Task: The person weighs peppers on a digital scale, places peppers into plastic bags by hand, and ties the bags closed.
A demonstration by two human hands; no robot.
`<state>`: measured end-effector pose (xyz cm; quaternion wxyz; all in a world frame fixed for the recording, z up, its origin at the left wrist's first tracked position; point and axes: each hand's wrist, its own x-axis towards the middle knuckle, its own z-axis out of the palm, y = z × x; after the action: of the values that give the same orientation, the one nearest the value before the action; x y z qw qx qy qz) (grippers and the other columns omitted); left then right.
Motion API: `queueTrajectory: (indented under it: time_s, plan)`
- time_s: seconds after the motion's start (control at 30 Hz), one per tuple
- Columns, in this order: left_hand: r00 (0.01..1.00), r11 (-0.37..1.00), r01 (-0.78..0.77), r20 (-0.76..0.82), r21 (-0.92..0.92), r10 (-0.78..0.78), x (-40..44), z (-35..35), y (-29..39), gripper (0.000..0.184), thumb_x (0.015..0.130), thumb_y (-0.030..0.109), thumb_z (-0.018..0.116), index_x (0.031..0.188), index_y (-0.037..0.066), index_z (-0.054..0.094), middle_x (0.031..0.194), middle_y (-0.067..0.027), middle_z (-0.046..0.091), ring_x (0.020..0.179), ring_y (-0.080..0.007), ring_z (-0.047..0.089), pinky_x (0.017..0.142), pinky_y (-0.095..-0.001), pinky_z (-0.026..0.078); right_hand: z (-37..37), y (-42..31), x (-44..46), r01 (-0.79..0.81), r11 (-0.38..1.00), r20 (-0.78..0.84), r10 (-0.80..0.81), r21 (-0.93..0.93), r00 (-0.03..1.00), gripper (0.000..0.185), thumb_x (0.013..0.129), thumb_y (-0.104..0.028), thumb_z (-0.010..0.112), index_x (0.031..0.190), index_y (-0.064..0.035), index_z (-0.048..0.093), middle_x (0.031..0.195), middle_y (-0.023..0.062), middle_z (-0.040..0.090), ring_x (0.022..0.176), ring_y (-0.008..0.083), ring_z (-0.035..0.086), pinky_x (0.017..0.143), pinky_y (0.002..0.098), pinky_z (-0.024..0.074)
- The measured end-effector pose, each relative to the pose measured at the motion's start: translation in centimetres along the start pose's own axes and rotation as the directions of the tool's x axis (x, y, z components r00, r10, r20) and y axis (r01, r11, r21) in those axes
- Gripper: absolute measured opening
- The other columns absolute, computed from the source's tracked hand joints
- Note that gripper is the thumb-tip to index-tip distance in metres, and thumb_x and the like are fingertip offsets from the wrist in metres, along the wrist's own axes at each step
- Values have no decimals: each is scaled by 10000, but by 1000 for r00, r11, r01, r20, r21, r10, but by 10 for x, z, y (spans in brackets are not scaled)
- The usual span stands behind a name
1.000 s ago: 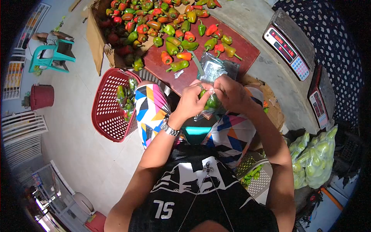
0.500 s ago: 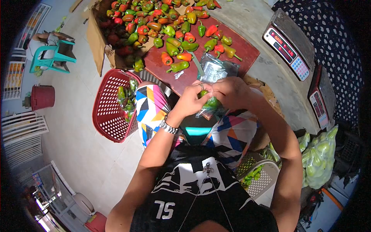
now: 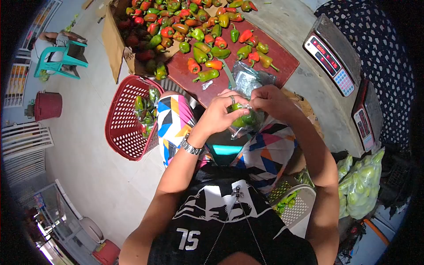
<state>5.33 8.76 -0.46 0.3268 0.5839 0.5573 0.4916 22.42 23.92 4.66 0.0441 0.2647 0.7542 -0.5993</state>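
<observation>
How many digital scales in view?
2. Upper scale, right of the red table; lower scale, just below it in the picture, beside the dotted cloth. More could be hidden under the cloth.

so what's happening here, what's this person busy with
A person's left hand and right hand grip the top of a clear plastic bag with green peppers inside, held above the lap. Ahead, loose red and green peppers lie on a dark red flat board. A red perforated plastic basket by the left leg contains bagged peppers.
</observation>
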Motion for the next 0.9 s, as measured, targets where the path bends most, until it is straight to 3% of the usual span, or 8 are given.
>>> queueTrajectory:
  time_s: [0.1,0.2,0.3,0.4,0.6,0.7,0.8,0.9]
  plan:
    - [999,999,23,35,32,-24,-2,-8,5,219,863,143,821,1046,43,753,976,-99,722,954,-262,648,869,-366,504,5,8,0,68,996,-10,-68,60,998,252,884,-233,661,749,-22,641,639,-9,559,671,66,524,618,319,450]
    - [998,1000,22,65,21,-23,-3,-14,10,211,869,145,821,1042,45,756,965,-94,717,943,-238,650,858,-360,503,10,4,-4,39,985,-16,-37,166,999,197,894,-133,649,724,-56,588,644,-75,480,628,36,439,571,276,343]
    - [990,997,67,129,-31,-63,-8,-20,10,195,895,153,805,1037,29,751,958,-66,710,929,-180,642,840,-337,499,12,-4,-9,195,973,-57,-204,-125,977,231,914,-153,655,736,-27,578,624,-54,470,619,47,430,559,295,356]
    - [953,861,301,155,-410,-259,-14,-14,4,180,918,157,789,1017,14,744,962,-42,702,926,-133,623,829,-312,483,16,-14,-12,259,940,-40,-275,-223,961,264,928,-175,660,742,-14,564,617,-37,453,624,52,417,554,306,361]
    - [975,869,214,150,-445,-163,-5,-17,2,103,913,128,761,958,39,732,939,-19,708,904,-117,620,837,-304,474,19,-24,-13,171,984,-51,-174,-58,983,263,925,-170,653,723,-29,559,628,-48,442,629,45,402,548,302,345]
    - [987,948,117,137,-297,-79,4,-22,14,74,890,100,739,929,42,716,913,-27,702,873,-131,606,825,-307,469,19,-31,-16,144,989,-89,-147,-36,985,257,912,-151,635,702,-35,543,632,-53,443,630,43,398,546,299,335]
    - [990,979,51,141,-196,-23,8,-28,33,55,844,65,711,874,27,685,845,-5,594,815,-118,502,739,-291,403,20,-29,-16,144,982,-129,-160,-123,979,279,882,-219,662,713,-10,588,623,119,572,588,164,568,571,395,459]
    - [997,981,0,71,-195,14,2,-24,30,69,870,78,731,911,24,720,823,-3,574,807,-119,491,722,-292,390,25,-41,-20,190,971,-188,-216,-148,958,292,882,-221,666,699,-8,584,623,129,571,585,173,566,567,401,453]
